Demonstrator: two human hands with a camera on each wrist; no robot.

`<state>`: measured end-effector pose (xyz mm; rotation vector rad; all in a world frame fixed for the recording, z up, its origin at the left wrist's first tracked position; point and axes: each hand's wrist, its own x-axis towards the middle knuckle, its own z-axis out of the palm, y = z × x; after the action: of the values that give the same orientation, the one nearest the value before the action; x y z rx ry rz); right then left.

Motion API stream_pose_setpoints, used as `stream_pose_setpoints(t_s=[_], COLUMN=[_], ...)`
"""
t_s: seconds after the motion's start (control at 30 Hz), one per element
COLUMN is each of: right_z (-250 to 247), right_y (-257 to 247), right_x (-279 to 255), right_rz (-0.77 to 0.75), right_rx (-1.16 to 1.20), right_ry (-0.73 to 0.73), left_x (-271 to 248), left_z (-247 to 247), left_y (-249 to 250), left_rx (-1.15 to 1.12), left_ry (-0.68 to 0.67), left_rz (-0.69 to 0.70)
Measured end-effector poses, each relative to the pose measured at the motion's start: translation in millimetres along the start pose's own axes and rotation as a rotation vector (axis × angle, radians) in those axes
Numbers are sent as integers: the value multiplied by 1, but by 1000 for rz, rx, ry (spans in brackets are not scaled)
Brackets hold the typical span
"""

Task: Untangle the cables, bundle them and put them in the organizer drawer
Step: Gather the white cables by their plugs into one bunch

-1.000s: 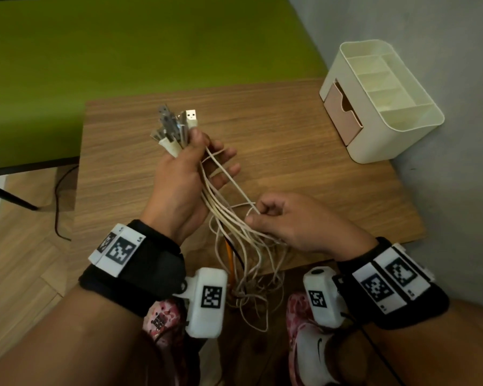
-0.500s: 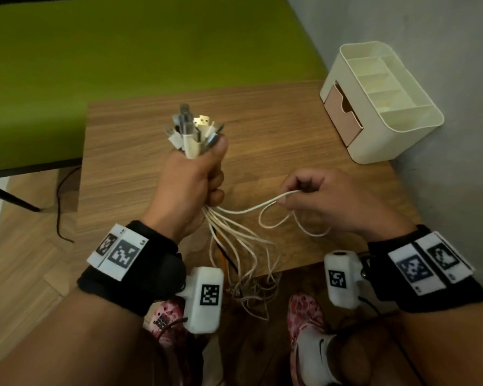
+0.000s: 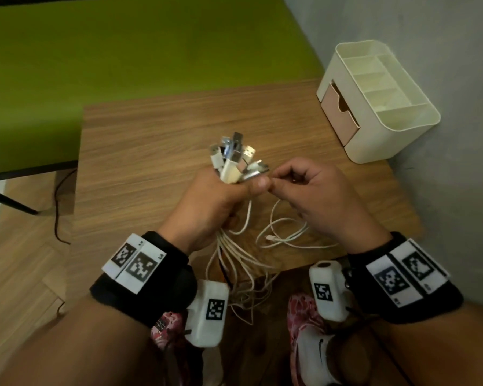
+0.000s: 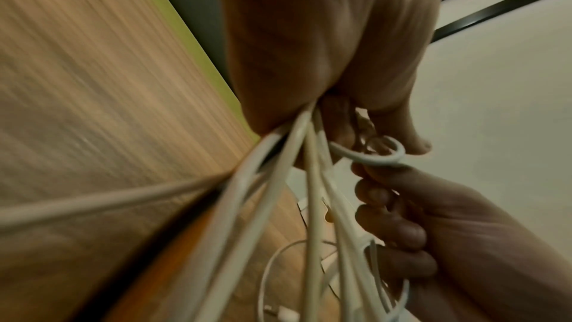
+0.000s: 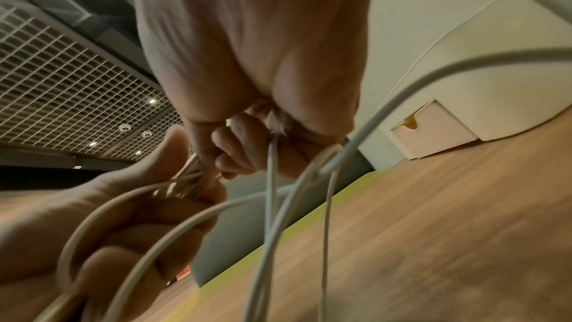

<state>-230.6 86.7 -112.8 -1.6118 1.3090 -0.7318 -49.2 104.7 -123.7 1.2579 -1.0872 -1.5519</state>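
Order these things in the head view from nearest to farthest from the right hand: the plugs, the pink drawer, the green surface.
1. The plugs: just left of the right hand, sticking up from the left hand.
2. The pink drawer: beyond the hand, in the organizer at the table's far right corner.
3. The green surface: farthest, behind the table.

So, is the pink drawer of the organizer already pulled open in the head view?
No, the pink drawer sits closed, flush in the front of the cream organizer, with no cable in it.
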Motion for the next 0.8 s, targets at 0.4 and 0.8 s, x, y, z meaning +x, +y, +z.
stream_pose_setpoints(t_s=[0.4, 0.8], right_z=[-4, -20], right_y=[-1, -1], right_x=[-1, 1], right_rz=[58, 193], right_rx=[-60, -297], right_ry=[-153, -68], left_x=[10, 6], left_z=[-42, -40], left_y=[15, 13], left_rx=[-95, 204], left_ry=[439, 496], left_rz=[84, 147])
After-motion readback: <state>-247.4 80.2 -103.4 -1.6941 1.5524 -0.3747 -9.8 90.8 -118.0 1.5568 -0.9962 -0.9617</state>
